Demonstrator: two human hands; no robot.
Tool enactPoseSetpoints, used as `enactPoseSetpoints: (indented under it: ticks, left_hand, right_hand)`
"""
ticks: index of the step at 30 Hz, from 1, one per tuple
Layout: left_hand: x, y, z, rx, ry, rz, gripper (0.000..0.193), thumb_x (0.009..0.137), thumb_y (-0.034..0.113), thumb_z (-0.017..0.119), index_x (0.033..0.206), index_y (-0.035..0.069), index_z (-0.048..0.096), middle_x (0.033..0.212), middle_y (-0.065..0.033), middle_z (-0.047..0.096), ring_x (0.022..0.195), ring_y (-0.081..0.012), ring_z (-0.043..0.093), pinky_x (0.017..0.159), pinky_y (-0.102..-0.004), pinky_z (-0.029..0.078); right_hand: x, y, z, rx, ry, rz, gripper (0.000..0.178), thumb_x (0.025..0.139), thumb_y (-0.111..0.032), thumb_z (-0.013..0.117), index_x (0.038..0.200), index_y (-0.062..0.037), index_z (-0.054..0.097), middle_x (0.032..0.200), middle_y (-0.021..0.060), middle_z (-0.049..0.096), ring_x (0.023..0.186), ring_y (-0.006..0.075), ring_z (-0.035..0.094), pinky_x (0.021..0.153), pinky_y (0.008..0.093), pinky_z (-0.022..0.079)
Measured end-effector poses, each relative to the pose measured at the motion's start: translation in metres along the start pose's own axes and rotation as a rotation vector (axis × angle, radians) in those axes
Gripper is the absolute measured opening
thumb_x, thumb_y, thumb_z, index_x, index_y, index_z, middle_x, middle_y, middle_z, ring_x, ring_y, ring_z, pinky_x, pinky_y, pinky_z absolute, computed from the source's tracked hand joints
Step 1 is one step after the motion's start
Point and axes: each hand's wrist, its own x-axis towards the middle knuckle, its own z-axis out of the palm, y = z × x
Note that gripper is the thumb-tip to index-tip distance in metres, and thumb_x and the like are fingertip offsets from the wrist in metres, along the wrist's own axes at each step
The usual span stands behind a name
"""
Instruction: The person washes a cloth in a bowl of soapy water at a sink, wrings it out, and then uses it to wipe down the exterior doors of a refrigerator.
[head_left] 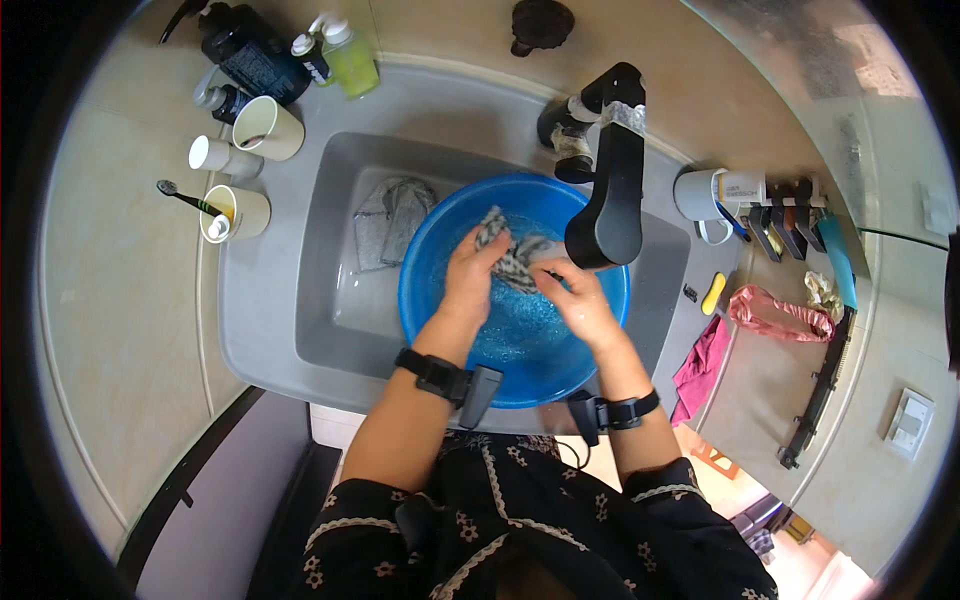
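A patterned cloth (493, 230) is gripped over the water (525, 330) of a blue basin (409, 325), set inside a grey sink (335, 310). One part is closed in the fingers of the left hand (468, 278); another is seemingly pinched by the fingers of the right hand (580, 300). The wash is judged to be under way: the basin has been supplied with water, but the patterned cloth has not yet been wrung out or set aside. A grey cloth (395, 218) is seen lying in the sink beside the basin; whether it has been washed cannot be told.
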Motion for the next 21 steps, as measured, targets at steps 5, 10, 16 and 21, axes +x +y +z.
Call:
enactPoseSetpoints:
  ticks: [5,10,16,21]
  left_hand:
    - [-0.011,0.001,-0.036,0.367,0.231,-0.291,0.045,0.08,0.015,0.053,0.124,0.005,0.048,0.127,-0.0163,0.045,0.117,-0.0268,0.043,0.097,-0.0346,0.032]
    - [-0.002,-0.013,-0.031,0.145,0.297,-0.366,0.066,0.086,0.041,0.05,0.14,0.015,0.023,0.145,-0.0133,0.021,0.131,-0.0366,0.021,0.1,-0.0606,0.014]
    - [0.006,-0.021,-0.051,-0.333,0.263,-0.651,0.057,0.087,0.052,0.045,0.125,0.011,0.043,0.122,-0.0164,0.048,0.111,-0.0345,0.047,0.092,-0.0596,0.033]
    - [0.011,-0.049,-0.056,-0.366,0.244,-0.549,0.048,0.087,0.043,0.051,0.114,0.004,0.05,0.104,-0.0144,0.058,0.091,-0.0294,0.057,0.075,-0.0449,0.048]
  right_hand:
    - [0.017,0.069,-0.034,0.029,-0.063,0.292,0.018,0.084,-0.014,0.058,0.097,-0.0029,0.063,0.092,0.0038,0.06,0.087,0.0116,0.053,0.081,0.0261,0.042]
    - [0.057,0.081,0.039,-0.461,0.202,-0.051,0.043,0.08,-0.023,0.063,0.118,-0.0041,0.052,0.102,0.0148,0.058,0.098,0.0291,0.054,0.085,0.0328,0.043]
    - [0.028,0.055,0.111,0.044,-0.042,0.293,0.047,0.082,-0.041,0.055,0.116,-0.0075,0.052,0.097,0.0236,0.06,0.096,0.0381,0.056,0.08,0.0414,0.045]
    - [0.004,-0.011,0.089,-0.146,0.058,0.336,0.039,0.085,-0.044,0.047,0.094,-0.0069,0.056,0.087,0.0231,0.061,0.084,0.043,0.056,0.073,0.0454,0.046]
